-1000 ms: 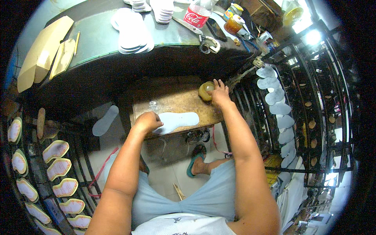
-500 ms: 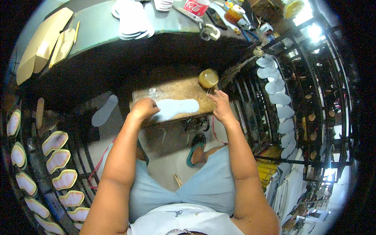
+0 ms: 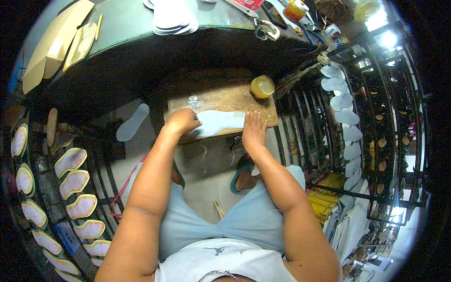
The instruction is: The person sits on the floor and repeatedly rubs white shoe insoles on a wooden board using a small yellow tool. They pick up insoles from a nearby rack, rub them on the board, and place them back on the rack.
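Note:
A pale blue-white shoe insole point(image 3: 221, 120) lies flat across a worn wooden board point(image 3: 221, 99) in front of me. My left hand point(image 3: 185, 122) is closed at the insole's left end, its fingertips pinching that edge. At the other end, my right hand point(image 3: 255, 130) lies palm down with fingers stretched out, the tips on or just beside the insole's end and the board. Behind the right hand, at the board's far right corner, stands a small round tub of yellowish stuff point(image 3: 262, 87).
Above the board is a glass-topped table point(image 3: 124, 28) bearing stacked white insoles point(image 3: 174, 19), scissors point(image 3: 242, 7) and a folded carton point(image 3: 56, 40). Another insole point(image 3: 133, 123) lies left of the board. Racks of insoles point(image 3: 74, 184) stand left, with more insoles point(image 3: 346, 117) on the right rack.
My right hand has moved from beside the tub down onto the insole's right end, its fingers now flat. My left hand stays at the left end. The whole view has shifted slightly.

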Tool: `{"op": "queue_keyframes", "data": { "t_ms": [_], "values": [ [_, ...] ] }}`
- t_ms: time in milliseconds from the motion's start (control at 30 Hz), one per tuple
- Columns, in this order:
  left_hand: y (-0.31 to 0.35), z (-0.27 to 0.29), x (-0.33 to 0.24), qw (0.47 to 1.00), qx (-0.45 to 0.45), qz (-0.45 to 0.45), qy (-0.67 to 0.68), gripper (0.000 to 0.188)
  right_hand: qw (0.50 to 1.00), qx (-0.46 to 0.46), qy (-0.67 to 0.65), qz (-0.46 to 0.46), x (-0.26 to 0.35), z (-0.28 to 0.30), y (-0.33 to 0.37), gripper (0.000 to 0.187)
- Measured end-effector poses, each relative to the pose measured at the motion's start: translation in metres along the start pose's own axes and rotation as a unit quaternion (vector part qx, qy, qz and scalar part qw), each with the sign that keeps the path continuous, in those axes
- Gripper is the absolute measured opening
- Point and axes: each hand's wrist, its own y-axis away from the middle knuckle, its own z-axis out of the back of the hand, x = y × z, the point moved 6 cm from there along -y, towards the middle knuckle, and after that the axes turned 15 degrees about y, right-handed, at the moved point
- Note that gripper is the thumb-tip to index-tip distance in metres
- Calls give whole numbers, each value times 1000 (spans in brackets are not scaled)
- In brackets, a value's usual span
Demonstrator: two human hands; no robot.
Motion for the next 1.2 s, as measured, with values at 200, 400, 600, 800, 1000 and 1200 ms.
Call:
{"op": "queue_keyframes", "data": {
  "t_ms": [200,400,600,800,1000,1200],
  "values": [
    [2,0,-6,1000,5,10,6,35,996,-14,68,50,11,10,23,60],
    [11,11,-12,1000,-21,-8,8,34,995,-46,83,17,-19,8,-9,66],
    [8,31,-6,997,-79,17,15,33,991,-84,83,67,12,15,-13,77],
    [9,55,3,987,-146,35,58,33,987,-131,45,85,56,48,-11,76],
    [13,63,5,984,-154,65,67,33,984,-128,10,123,99,80,-11,74],
    [16,68,7,981,-163,51,93,34,972,-156,1,178,123,95,2,78]
  ]
}}
